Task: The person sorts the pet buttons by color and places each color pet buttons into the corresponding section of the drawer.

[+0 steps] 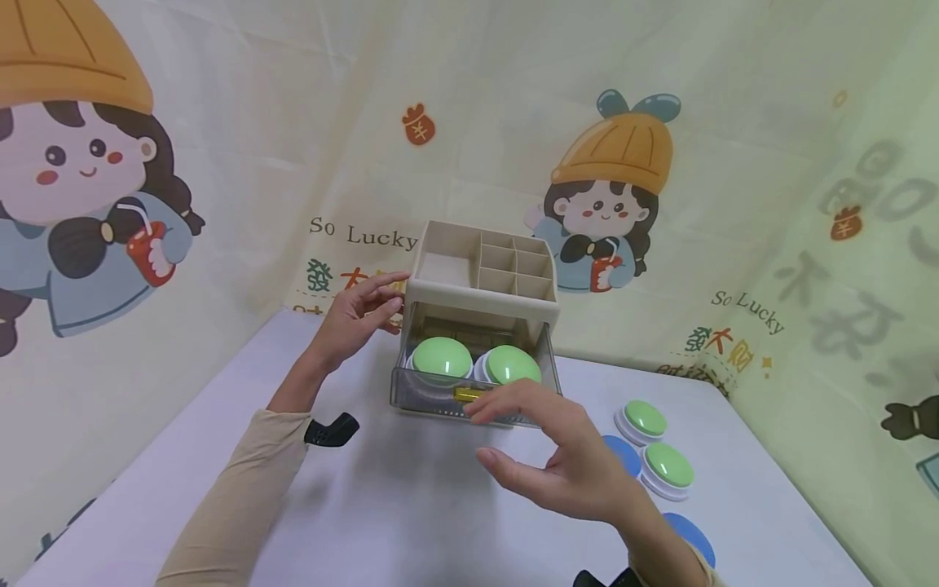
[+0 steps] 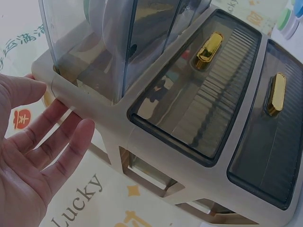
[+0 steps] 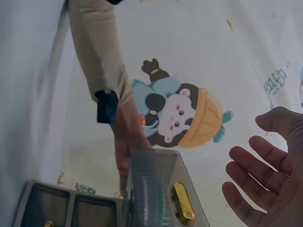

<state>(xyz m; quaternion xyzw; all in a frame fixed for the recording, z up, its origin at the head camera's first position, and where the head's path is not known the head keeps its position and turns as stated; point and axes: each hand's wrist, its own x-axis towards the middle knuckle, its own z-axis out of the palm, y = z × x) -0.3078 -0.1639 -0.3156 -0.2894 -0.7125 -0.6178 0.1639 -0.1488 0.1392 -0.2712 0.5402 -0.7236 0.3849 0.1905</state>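
A beige desktop organizer stands on the table with its clear upper drawer pulled out. Two round white push buttons with green domes, a left one and a right one, sit side by side inside. At the organizer's left side, my left hand rests its fingertips along the edge; the left wrist view shows thumb and fingers loosely spread by the frame's corner. My right hand hovers before the drawer's gold handle, thumb and fingers apart, holding nothing. Two lower drawers are closed.
Right of the organizer lie two more green-domed buttons, one farther back and one nearer, with blue round pieces beside them. The organizer's top has several divided compartments. A printed cloth hangs behind the table.
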